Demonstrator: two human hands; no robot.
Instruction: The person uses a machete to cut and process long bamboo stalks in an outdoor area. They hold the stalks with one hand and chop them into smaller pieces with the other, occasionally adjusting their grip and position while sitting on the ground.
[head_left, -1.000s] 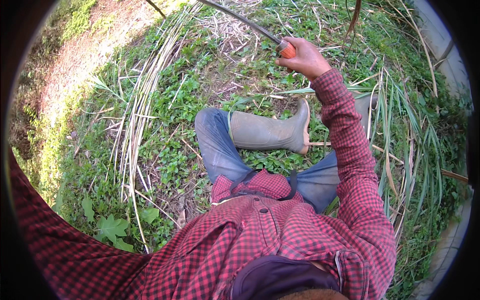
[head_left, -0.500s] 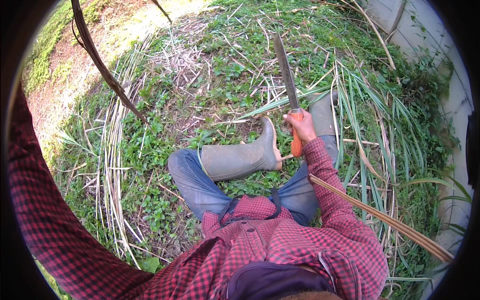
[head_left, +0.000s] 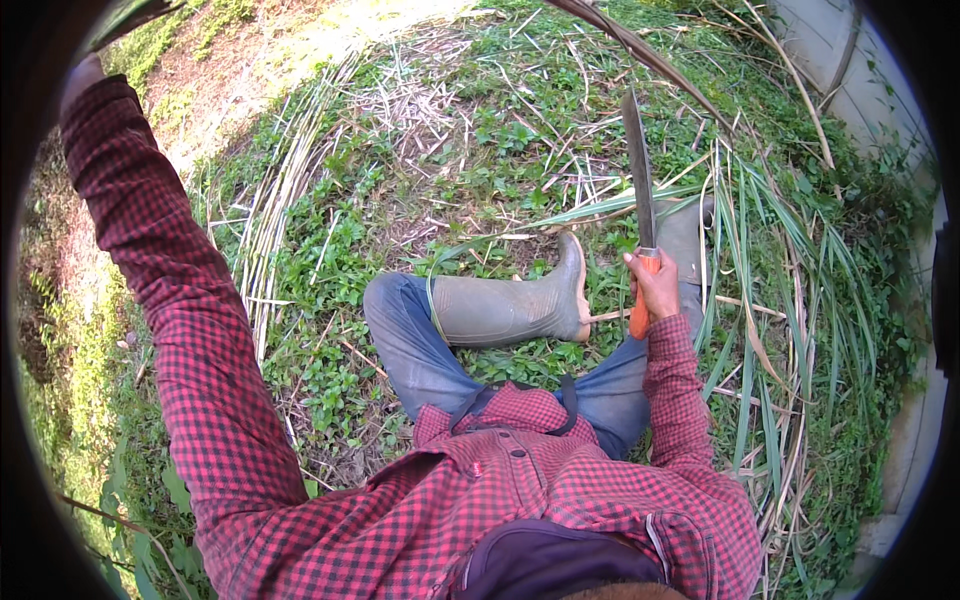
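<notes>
My right hand [head_left: 655, 285] is closed around the orange handle of a machete [head_left: 641, 190], its long dark blade pointing up and away from me. It is above the right leg, beside a grey-green rubber boot [head_left: 500, 311]. My left arm stretches out to the far left, and my left hand [head_left: 84, 78] is partly lost in the dark rim. A dark stalk [head_left: 135, 24] runs from that hand toward the upper edge; the fingers barely show. At the top, a brown dry stalk [head_left: 655, 62] hangs down toward the machete; whether it belongs to the held one is out of view.
Stripped pale stalks [head_left: 285, 190] lie in a long row on the left. Long green leaves [head_left: 750, 250] are heaped on the right, near a pale wall [head_left: 880, 100]. Short cut pieces [head_left: 425, 110] litter the low weeds ahead.
My left arm has swung outward, bringing the hand into view. The dark stalk left the upper left, the light-brown stalk end left the lower right, and a brown stalk now shows at the top.
</notes>
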